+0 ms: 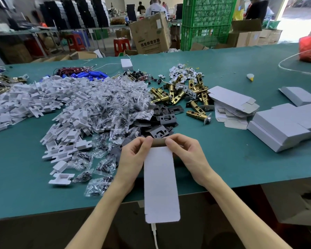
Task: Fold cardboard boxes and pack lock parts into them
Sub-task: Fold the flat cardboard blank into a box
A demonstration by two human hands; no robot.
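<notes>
Cardboard is held in both our hands. The left hand (133,155) pinches the far-left corner of the box (160,177) between thumb and curled fingertips, and the right hand (188,155) pinches the far-right corner in the same way. The box lies between them over the near edge of the table (241,159). Its long axis runs far to near, so the far end is at our fingertips and the near flap hangs past the edge towards us. Brown inner board shows at the far end between our thumbs. We judge that this end is the one being folded, and that neither hand is nearer to it than the other.

On the green table, from left to right, we see:
- a heap of white trays (43,105)
- clear bags (115,108) of small dark parts
- black plates (163,117) just beyond our hands
- brass latches (180,96)
- flat blanks (233,105)
- folded boxes (285,123) at the right

The latches lie far and right of the box, so we judge that the right hand has the shorter reach to them.

Across the far side of the room stand black cases (75,13), red stools (121,45), a brown carton (151,33) and green crates (205,20). People (155,6) are working beyond them.
</notes>
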